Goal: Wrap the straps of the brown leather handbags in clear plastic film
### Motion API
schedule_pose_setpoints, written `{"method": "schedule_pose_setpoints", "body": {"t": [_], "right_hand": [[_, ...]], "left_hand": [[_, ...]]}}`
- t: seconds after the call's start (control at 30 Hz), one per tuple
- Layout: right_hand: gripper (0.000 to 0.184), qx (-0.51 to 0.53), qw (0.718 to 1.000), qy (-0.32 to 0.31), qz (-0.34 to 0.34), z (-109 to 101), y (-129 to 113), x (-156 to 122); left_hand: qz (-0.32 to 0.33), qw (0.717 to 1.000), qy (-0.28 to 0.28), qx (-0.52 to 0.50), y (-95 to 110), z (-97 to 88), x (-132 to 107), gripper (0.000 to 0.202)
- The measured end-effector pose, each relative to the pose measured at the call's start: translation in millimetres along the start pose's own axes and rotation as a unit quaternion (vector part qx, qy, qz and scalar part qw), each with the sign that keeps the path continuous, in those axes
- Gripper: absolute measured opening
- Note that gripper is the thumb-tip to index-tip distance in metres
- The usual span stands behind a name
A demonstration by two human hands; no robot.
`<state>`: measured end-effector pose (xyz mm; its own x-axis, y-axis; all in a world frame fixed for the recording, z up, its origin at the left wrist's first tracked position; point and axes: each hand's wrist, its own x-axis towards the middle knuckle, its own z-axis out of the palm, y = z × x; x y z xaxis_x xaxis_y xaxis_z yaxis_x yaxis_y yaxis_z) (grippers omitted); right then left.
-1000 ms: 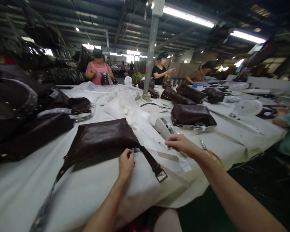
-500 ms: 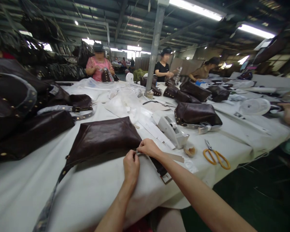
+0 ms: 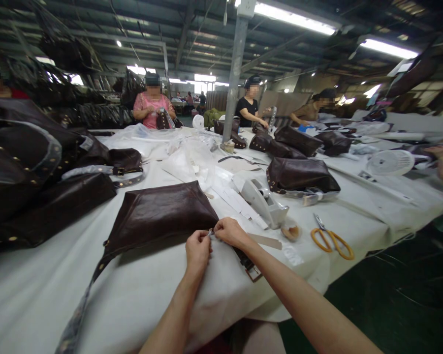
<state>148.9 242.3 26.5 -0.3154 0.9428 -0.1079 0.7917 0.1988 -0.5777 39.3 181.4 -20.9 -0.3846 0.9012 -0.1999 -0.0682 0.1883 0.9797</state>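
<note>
Dark-brown leather shoulder bag (image 3: 166,209) lies at eleven o'clock from my left hand (image 3: 198,248), which pinches a small shiny piece (image 3: 210,232). My right hand (image 3: 227,231) has left the tape dispenser (image 3: 264,199) for two o'clock, permitting two-handed work; fingers pinched, contents hidden.

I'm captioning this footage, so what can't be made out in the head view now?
Head view:
Small piece at the left hand: too small, partly covered.
Buckle strap: upper part hidden by the right hand.
Studded strap: lower end cut off by bottom edge.
</note>
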Motion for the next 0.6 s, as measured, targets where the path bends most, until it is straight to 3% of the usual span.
{"method": "schedule_pose_setpoints", "body": {"t": [0.17, 0.37, 0.5, 0.6], "right_hand": [[0.020, 0.033, 0.997, 0.059, 0.025, 18.9, 3.1, -3.2], [0.013, 0.111, 0.988, 0.094, 0.045, 33.6, 3.7, -9.2], [0.010, 0.174, 0.978, 0.091, 0.063, 35.0, 1.4, -12.3], [0.014, 0.252, 0.962, 0.048, 0.096, 37.6, -1.3, -10.2]], "left_hand": [[-0.066, 0.994, -0.046, -0.070, 9.3, -4.6, 6.3, 0.017], [-0.069, 0.992, -0.047, -0.094, 11.0, -4.5, 4.1, 0.016], [-0.054, 0.993, -0.041, -0.099, 9.0, -2.5, 3.4, 0.015], [-0.045, 0.993, -0.031, -0.102, 5.4, -0.8, 3.0, 0.021]]}}
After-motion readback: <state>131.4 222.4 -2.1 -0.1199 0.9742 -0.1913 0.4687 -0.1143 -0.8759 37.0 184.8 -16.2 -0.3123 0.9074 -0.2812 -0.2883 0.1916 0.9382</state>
